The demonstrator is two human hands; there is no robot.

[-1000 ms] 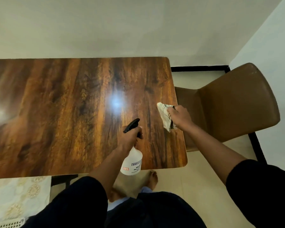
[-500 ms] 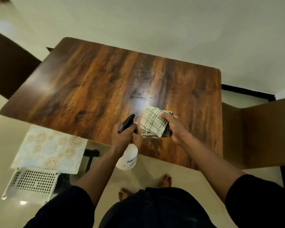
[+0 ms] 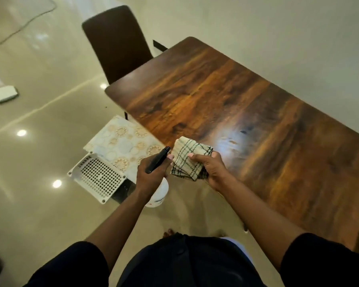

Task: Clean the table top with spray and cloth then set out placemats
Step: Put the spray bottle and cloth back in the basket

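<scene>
The glossy dark wooden table top runs from upper middle to the right edge. My left hand grips a white spray bottle by its black trigger head, held just off the table's near edge over the floor. My right hand holds a folded cream cloth with dark check lines above the table's near edge, close beside the sprayer nozzle. Patterned pale placemats lie on a white perforated stool left of the table.
A dark brown chair stands at the table's far left end. A white cable and a white box lie on the shiny tiled floor at the left. A pale wall runs behind the table. My bare feet show below.
The view has swung left, bringing the left chair and floor into sight. My right hand has drawn the cloth from the table's right part in beside the spray bottle.
</scene>
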